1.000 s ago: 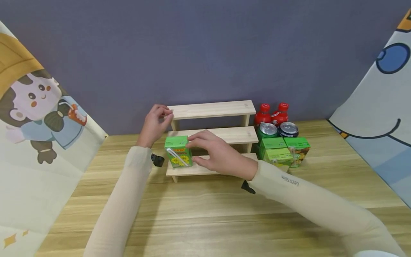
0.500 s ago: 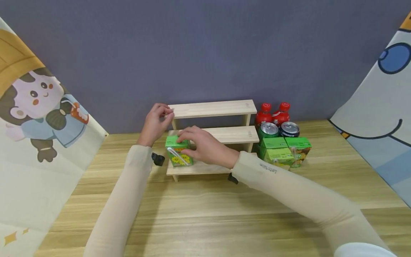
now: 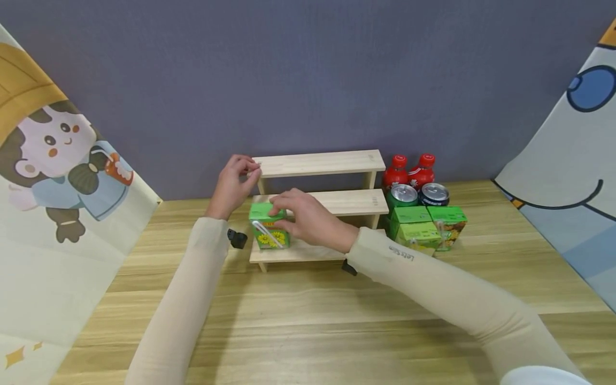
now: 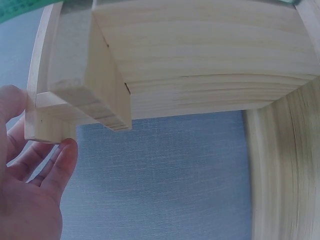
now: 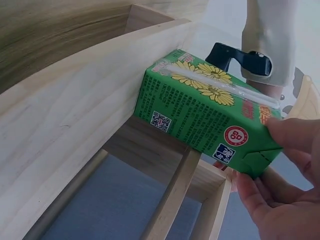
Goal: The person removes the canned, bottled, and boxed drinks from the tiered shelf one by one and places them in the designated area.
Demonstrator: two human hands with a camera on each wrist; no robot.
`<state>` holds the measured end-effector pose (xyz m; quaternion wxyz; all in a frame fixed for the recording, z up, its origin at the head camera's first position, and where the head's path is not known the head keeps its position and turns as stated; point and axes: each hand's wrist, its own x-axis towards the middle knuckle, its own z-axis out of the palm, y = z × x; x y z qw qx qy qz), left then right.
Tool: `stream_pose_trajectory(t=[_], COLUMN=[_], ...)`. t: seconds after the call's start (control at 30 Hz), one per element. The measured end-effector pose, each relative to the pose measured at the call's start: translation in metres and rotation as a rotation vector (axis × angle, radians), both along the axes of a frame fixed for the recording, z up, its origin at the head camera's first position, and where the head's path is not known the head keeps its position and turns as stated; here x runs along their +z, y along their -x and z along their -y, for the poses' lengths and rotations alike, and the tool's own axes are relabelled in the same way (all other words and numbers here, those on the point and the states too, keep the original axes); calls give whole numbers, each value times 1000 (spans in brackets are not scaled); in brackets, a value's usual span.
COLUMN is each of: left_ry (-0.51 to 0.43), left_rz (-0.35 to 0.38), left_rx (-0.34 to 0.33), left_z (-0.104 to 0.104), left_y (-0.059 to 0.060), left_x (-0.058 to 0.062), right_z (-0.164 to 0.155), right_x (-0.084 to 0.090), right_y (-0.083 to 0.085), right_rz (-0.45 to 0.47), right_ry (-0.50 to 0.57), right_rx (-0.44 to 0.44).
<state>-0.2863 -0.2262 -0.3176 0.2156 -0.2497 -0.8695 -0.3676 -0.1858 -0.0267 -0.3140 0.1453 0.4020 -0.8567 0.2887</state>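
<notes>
right hand point(image 3: 308, 219): fingers curled over the top and right side of the green drink carton point(image 3: 268, 227), gripping it; thumb at the lower front edge. Right wrist view shows fingertips point(image 5: 295, 137) on the carton's top end.
green drink carton: upright on the lowest step of the wooden stepped rack point(image 3: 332, 202), at its left end, touching the riser of the middle step behind it. Yellow flowers and a wrapped straw on the front face.
left hand point(image 3: 234, 184): fingers bent, pinching the left end of the rack's top step; left wrist view shows fingertips point(image 4: 62, 160) touching the underside corner of the wood. Holds the rack, not the carton.
wooden stepped rack: three steps, pale wood, stands on the table point(image 3: 308, 321) against the purple-grey wall point(image 3: 308, 75). Middle and top steps bare where visible.
other cartons point(image 3: 425, 224): cluster of green cartons on the table just right of the rack, touching each other.
cans point(image 3: 416, 194): two, one green and one dark, tops silver, right behind the cartons.
red bottles point(image 3: 409, 168): two with red caps, behind the cans, near the wall.
cloths: cartoon-print cloth point(image 3: 53, 176) at left, blue-and-white print cloth point(image 3: 568, 160) at right, both flanking the table.
sleeves: both arms in beige sleeves point(image 3: 433, 283); black wrist-mount clips at each wrist.
</notes>
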Motion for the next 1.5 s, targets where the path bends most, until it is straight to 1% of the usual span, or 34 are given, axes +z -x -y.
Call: stream_pose_trajectory(t=[0.13, 0.27, 0.37, 0.47, 0.57, 0.73, 0.97, 1.13, 1.37, 1.5], left_ry=[-6, -15, -13, -6, -2, 2, -6, -10, -5, -8], left_rz=[4, 6, 11, 16, 27, 48, 54, 59, 70, 60], left_rx=[-5, -14, -12, -7, -1, -2, -14, -25, -21, -26], left_z=[-1, -2, -2, -2, -1, 1, 0, 0, 1, 1], left_y=[-1, -1, -1, -1, -1, -2, -3, -3, -2, 0], left_x=[1, 1, 1, 1, 0, -2, -2, 0, 0, -1], right_z=[-1, -1, -3, -8, -16, -35, -68, -95, -130, -150], right_x=[1, 0, -3, -6, -5, 9, 34, 47, 58, 65], right_y=[-3, -8, -11, -13, -16, -24, -39, -49, -60, -69], right_rz=[-19, -62, -91, -94, -88, -122, -206, -248, -321, -352], right_ry=[3, 41, 69, 90, 128, 196, 220, 220, 225, 191], right_rx=[3, 51, 66, 60, 63, 66, 26, -21, -60, -124])
